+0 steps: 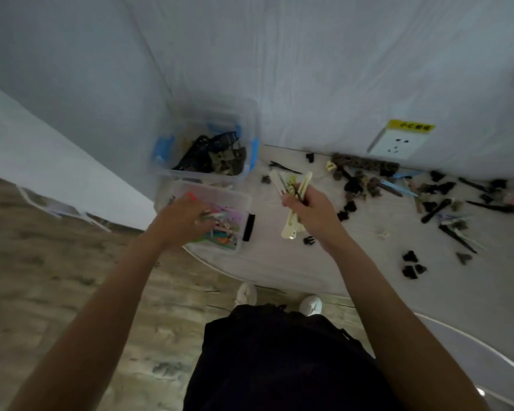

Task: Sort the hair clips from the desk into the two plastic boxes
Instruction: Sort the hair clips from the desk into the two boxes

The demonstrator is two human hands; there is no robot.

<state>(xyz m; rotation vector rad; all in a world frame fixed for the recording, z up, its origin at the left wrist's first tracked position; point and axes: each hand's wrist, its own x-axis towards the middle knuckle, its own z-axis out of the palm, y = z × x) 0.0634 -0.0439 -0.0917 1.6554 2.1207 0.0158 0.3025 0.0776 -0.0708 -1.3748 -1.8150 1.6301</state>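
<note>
Two clear plastic boxes stand at the desk's left end. The far box [244, 134], with blue latches, holds dark and olive clips. The near box [244, 203] holds bright coloured clips. My left hand [181, 218] is over the near box with its fingers down among the coloured clips; the blur hides whether it holds one. My right hand [306, 209] grips a bundle of long cream clips [294, 200] with thin black pins, just right of the boxes. Many dark clips [439, 191] lie scattered over the desk's right part.
A wall socket [398, 143] with a yellow label sits on the wall behind the desk [279, 262]. A black clip [249, 226] lies beside the near box. The desk's curved front edge runs in front of my feet; wooden floor lies to the left.
</note>
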